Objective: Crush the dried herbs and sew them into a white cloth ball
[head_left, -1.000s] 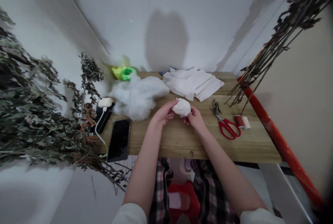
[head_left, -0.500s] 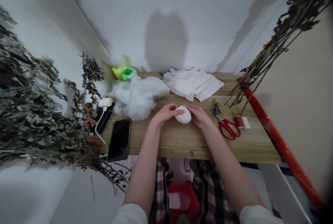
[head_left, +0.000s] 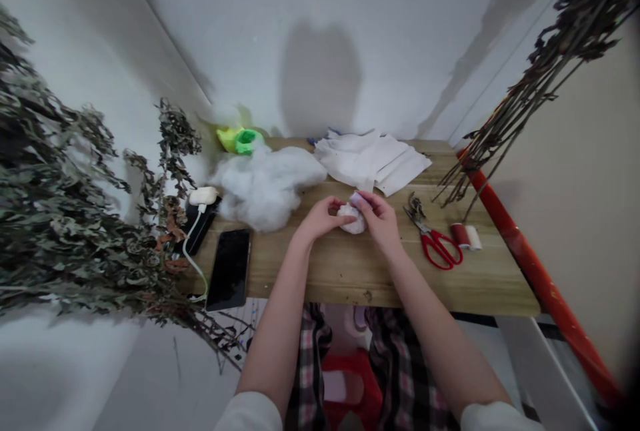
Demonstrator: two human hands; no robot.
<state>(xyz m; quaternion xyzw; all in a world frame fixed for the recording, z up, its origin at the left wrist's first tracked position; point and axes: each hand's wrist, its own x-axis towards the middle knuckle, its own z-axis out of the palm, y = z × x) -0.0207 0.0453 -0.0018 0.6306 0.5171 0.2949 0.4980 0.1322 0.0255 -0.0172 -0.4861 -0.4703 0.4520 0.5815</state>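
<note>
A wad of white cotton stuffing (head_left: 351, 221) sits between my two hands, just above the wooden tabletop. My left hand (head_left: 321, 219) presses its fingertips against the wad's left side. My right hand (head_left: 380, 219) pinches its top right, where a small pale lilac patch (head_left: 359, 200) shows. I cannot tell what that patch is. A large loose heap of white stuffing (head_left: 265, 189) lies left of my left hand, and folded white cloth (head_left: 367, 161) lies beyond the wad.
Red scissors (head_left: 437, 248) and a red thread spool (head_left: 463, 235) lie right of my right hand. A black phone (head_left: 228, 269) and a corded power bank (head_left: 198, 229) lie at left. A green bag (head_left: 240, 141) sits behind. Dried branches (head_left: 60, 177) hang left; others (head_left: 550, 64) hang right beside a red pole (head_left: 540, 284).
My right hand has lifted from the wad's side to pinch its top, uncovering a pale lilac patch. My left hand has shifted slightly, and the wad now looks more crumpled.
</note>
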